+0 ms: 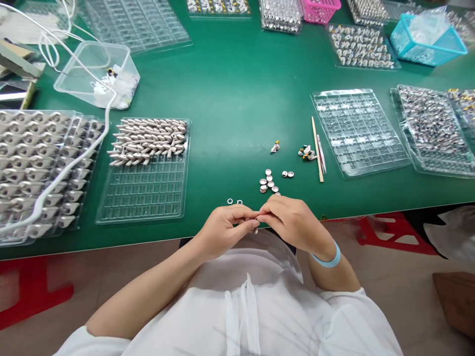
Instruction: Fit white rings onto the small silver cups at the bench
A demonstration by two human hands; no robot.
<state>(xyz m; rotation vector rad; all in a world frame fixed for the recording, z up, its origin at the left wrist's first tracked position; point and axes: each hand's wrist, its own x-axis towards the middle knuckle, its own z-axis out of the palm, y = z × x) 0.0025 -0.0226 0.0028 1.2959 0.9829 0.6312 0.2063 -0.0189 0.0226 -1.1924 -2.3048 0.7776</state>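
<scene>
Two hands meet on the near side of the caps [270, 184], at the edge of the counter [222, 99], with one small part [256, 230] between them. The left hand [224, 227], left of the caps, has thumb and fingers clamped on the part. The right hand [299, 222], the nearer one to the caps, has thumb and forefinger pinched together on it from the opposite side. The part thus sits right at both sets of fingertips, touching each. A bit shows below the left thumb tip and seems to point toward the lap; the rest is covered, so its long axis cannot be told for sure.

Two rings [239, 202] lie left of the caps and closer to the body. The stick [317, 148] and tweezers [321, 154] lie to the right of the caps, and a partly filled tray [141, 193] stands well to their left.
</scene>
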